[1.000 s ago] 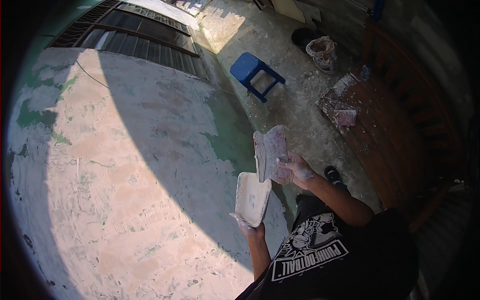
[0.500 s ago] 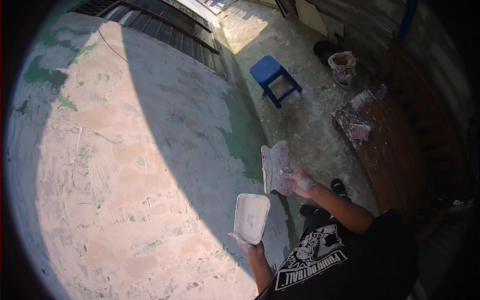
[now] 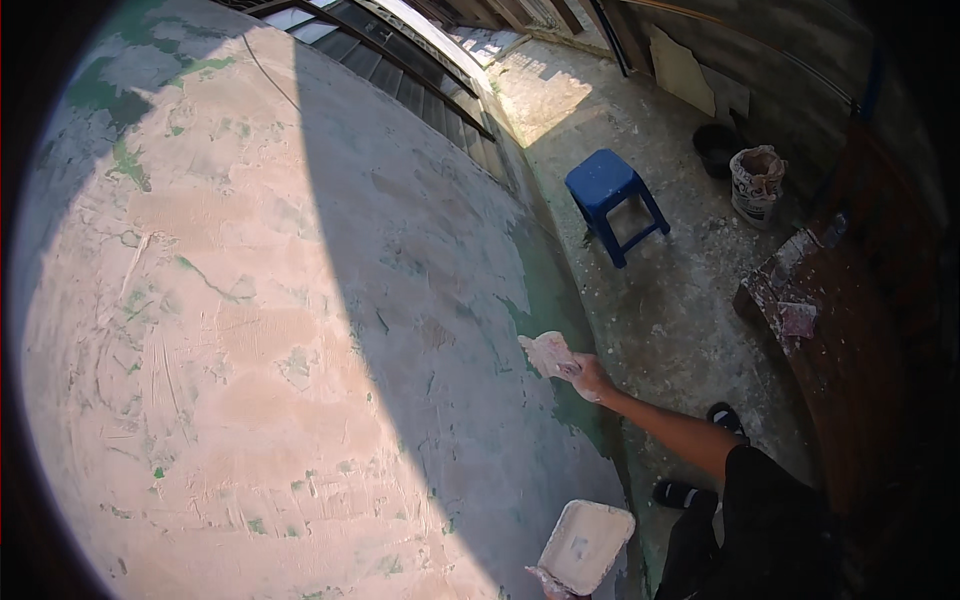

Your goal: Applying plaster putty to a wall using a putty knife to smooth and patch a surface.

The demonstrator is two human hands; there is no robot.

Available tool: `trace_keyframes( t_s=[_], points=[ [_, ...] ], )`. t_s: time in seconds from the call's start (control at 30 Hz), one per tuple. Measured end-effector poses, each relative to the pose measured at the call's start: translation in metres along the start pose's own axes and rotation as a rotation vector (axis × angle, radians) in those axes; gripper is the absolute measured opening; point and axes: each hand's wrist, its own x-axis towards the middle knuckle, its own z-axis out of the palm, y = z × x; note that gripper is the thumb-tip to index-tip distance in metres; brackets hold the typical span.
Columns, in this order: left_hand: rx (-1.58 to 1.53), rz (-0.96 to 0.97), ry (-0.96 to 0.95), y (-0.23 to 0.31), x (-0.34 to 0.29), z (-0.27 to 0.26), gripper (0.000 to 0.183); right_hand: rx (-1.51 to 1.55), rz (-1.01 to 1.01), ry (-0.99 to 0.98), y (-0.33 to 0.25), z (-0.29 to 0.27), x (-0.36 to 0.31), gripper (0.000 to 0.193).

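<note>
My right hand is closed round a wide, flat putty spreader coated in whitish-pink paste. The blade is at the wall's lower part, over a green patch; whether it touches the surface I cannot tell. At the lower edge my left hand, smeared with paste and partly cut off, grips a shallow rectangular white tray from its near end. Paste coats the inside of the tray. The wall carries a rough pinkish-white coat, with green paint showing through in places.
A blue plastic stool stands on the spattered concrete floor. Beyond it are an opened bag of material and a black tub. A wooden bench at right holds a paste-covered piece. A louvred window is set in the wall.
My right hand has swung the spreader away from the tray onto or close to the wall, turning its blade. The tray and left hand sit lower in view. The whole view has shifted.
</note>
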Motion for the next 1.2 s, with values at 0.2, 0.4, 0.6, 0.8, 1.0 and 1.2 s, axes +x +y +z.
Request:
trace_keyframes(
  t_s=[0.2, 0.4, 0.6, 0.8, 1.0, 1.2],
  points=[
    [0.009, -0.039, 0.137, -0.044, 0.041, -0.044, 0.07, -0.03, -0.157, 0.027, 0.025, 0.073, 0.098, 0.037],
    [0.011, -0.124, 0.272, -0.076, 0.036, -0.069, 0.07, 0.024, -0.339, -0.117, 0.039, 0.095, 0.016, 0.062],
    [-0.032, -0.156, 0.305, -0.104, 0.042, -0.057, 0.07, 0.072, -0.401, -0.172, 0.045, 0.063, -0.004, 0.059],
    [-0.059, -0.174, 0.33, -0.118, 0.047, -0.041, 0.07, 0.089, -0.236, -0.062, 0.033, 0.079, 0.093, 0.055],
    [-0.105, -0.177, 0.365, -0.135, 0.054, -0.017, 0.071, -0.09, -0.465, -0.314, 0.043, 0.08, 0.003, 0.062],
    [-0.13, -0.151, 0.396, -0.147, 0.057, 0.003, 0.071, 0.123, -0.384, -0.354, 0.041, 0.048, 0.013, 0.057]
  ],
)
